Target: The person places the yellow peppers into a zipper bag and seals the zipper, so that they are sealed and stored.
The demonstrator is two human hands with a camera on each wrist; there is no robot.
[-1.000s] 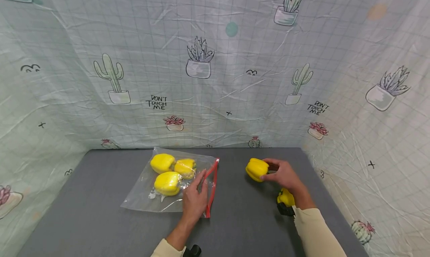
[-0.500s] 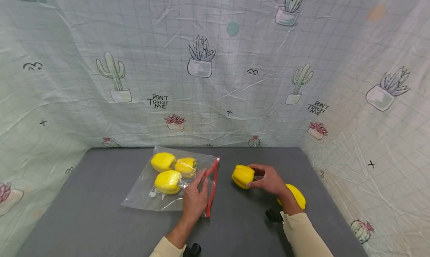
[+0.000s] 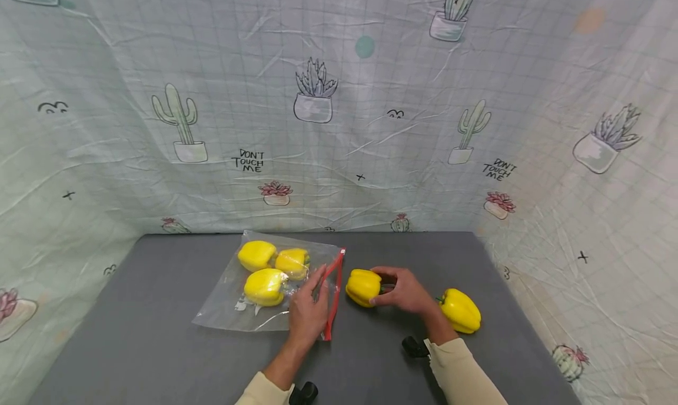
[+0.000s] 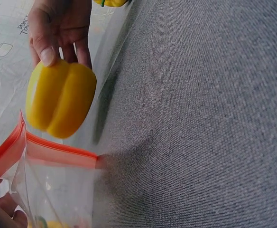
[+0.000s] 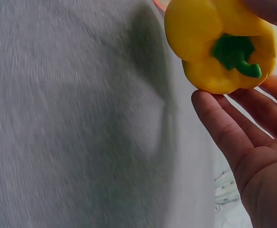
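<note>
My right hand (image 3: 405, 292) grips a yellow bell pepper (image 3: 362, 287) by its stem end, thumb on one side and fingers on the other. In the right wrist view the pepper's green stem (image 5: 238, 54) faces the palm. Its other end points at the red-edged mouth of a clear zip bag (image 3: 222, 311); in the left wrist view the pepper hangs just outside the parted red edge (image 4: 62, 153). My left hand (image 3: 307, 311) pinches the bag near that mouth, holding up one side. Several yellow peppers (image 3: 263, 287) lie inside the bag.
Another yellow bell pepper (image 3: 459, 311) lies on the grey table (image 3: 371, 364), right of my right forearm. A printed cactus sheet (image 3: 360, 140) hangs behind the table and along both sides.
My right hand has carried the pepper leftward from the table's right part, close to the bag's mouth. The pepper at the right has come out from behind the forearm. My left hand stays put.
</note>
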